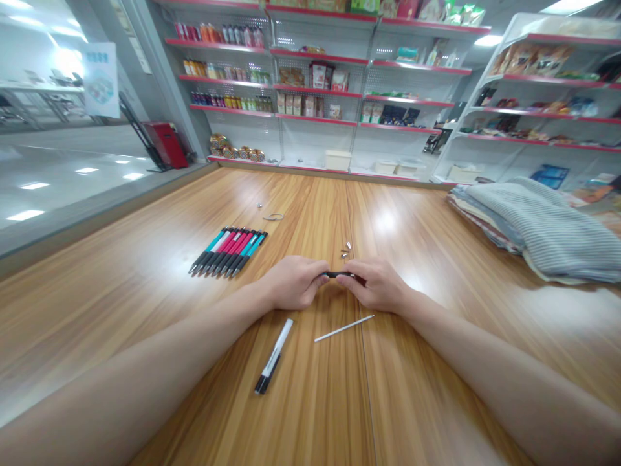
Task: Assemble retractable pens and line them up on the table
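Note:
My left hand (295, 281) and my right hand (376, 283) meet over the table, fingers closed on opposite ends of a black pen barrel (338, 274). Only its middle shows between the fingertips; both ends are hidden. Just beyond lie a few small metal pen tips (345, 250). On the near side, a thin white refill (344, 328) rests at a slant below my hands. A white pen body (274, 356) with a black end lies nearer to me, below my left hand. Left of my left hand, several pens (228, 251) in teal, red and white with black grips lie side by side.
A ring-like strip (273, 217) and a small shiny piece (259, 205) lie on the wooden table (184, 362) beyond the pens. Folded cloths (548, 226) are piled at the right. Stocked shelves (320, 90) stand past the far edge; a red box (166, 144) is on the floor at left.

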Available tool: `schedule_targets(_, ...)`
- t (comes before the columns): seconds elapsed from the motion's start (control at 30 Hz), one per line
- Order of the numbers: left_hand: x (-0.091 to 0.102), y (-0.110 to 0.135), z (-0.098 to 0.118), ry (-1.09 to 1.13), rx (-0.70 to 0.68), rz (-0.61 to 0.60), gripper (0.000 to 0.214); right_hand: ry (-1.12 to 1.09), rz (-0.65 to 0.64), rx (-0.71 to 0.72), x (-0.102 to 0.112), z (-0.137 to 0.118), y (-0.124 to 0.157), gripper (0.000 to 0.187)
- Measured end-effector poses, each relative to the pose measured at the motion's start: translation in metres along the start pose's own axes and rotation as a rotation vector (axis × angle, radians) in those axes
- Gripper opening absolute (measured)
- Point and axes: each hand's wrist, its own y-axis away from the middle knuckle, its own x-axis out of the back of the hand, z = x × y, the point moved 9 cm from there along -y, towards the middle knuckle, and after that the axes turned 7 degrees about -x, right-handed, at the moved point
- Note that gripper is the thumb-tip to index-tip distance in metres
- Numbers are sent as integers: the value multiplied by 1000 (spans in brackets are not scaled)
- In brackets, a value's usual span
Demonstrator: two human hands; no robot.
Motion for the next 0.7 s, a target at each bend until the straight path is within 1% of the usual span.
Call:
schedule_targets(0.13,1,-1,1,-3,-9,6,22,34,-15,11,-4,2,-1,40)
schedule_targets(0.2,2,-1,2,-1,-11,12,21,43,-13,8,-4,2,-1,42)
schedule_targets(0.27,2,-1,1,0,-8,14,20,35,-2,-2,-2,2,0,39)
schedule_targets(0.4,2,0,1,-3,0,1,19,-2,11,-28,1,2,1,22)
schedule_targets(0.47,1,0,0,-6,3,0,20,6,26,-16,2,1,0,22)
schedule_targets(0.63,0,-1,2,-11,-15,2,21,91,34,11,-1,2,-1,41)
schedule_targets(0.7,1,-1,2,-11,-15,1,20,95,28,7,-1,2,-1,42)
